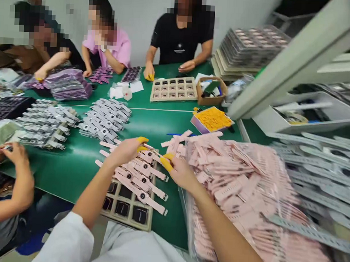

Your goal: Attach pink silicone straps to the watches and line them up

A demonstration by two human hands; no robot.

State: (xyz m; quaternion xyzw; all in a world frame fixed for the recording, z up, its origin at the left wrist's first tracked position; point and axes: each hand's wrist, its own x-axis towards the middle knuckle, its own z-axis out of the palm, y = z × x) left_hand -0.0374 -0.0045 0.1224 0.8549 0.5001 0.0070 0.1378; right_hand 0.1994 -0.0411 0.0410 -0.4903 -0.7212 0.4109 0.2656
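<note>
My left hand (127, 150), with yellow finger covers on, pinches one end of a thin pink watch strap (151, 148) seen nearly edge-on. Closed on the strap's other end is my right hand (181, 170), its fingertips also covered in yellow. Whether a watch case sits in this strap is too small to tell. Just below lie several pink-strapped watches (144, 180), side by side across a compartment tray (148, 222). Dark square watch pieces (140, 215) show in the tray's near compartments. At my right forearm, a large clear bag holds a heap of pink straps (236, 180).
Grey-strapped watches (106, 118) lie in piles left of the tray. A box of yellow finger covers (213, 119) stands beyond the pink heap. More grey straps (326, 172) lie far right, below a slanting metal post (294, 55). Co-workers sit opposite; another person's hand (15, 155) is at left.
</note>
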